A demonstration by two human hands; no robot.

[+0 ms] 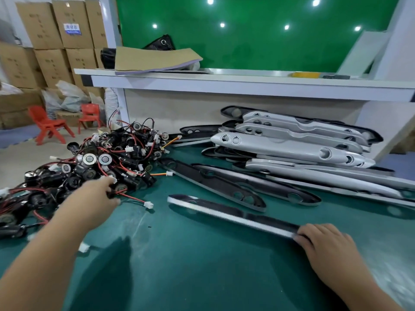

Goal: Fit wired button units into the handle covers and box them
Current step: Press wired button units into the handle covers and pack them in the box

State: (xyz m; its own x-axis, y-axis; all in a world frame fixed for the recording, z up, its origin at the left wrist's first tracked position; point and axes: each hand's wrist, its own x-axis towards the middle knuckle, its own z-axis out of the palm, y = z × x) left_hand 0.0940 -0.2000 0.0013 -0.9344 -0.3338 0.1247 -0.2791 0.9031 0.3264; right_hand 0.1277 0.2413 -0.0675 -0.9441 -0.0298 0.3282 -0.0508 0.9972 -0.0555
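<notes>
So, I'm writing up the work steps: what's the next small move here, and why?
Probably lift the left hand to draw its pinched button unit free of the tangled pile; the right hand holds a handle cover by its near end, ready.

A blue label (72, 28) on a cardboard box (77, 40) — characters too blurred to read, box print illegible

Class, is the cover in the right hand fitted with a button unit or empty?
Empty, it seems: the cover held by the right hand trails no wires, though blurred.
</notes>
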